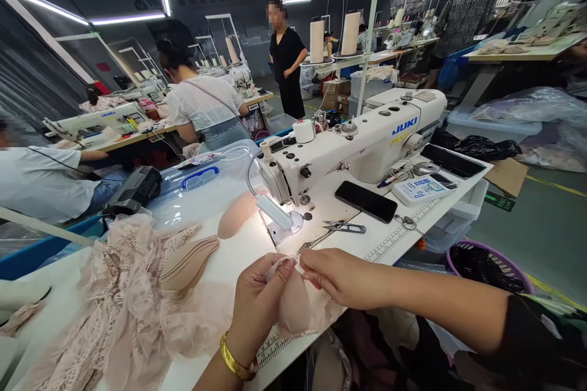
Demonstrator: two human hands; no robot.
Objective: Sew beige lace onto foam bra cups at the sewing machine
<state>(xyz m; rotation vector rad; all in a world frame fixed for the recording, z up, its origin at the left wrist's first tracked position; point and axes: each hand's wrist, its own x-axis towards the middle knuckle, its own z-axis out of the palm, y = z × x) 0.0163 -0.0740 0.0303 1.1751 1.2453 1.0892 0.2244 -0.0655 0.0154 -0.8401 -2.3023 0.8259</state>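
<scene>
My left hand [259, 302], with a gold bracelet on its wrist, pinches the top edge of a pink bra cup with lace trim [298, 308] near the front edge of the white sewing table [229, 269]. From the right, my right hand [342, 278] grips the same piece, its fingertips touching those of the left. A white JUKI sewing machine [362, 140] stands just behind the hands, its lamp lit above the needle plate [284, 229].
A stack of pink foam cups [188, 263] lies on a heap of pink lace [123, 311] at my left. Snips [346, 228], a black phone [365, 201] and a control panel [419, 188] lie right of the needle. Other people work at nearby tables.
</scene>
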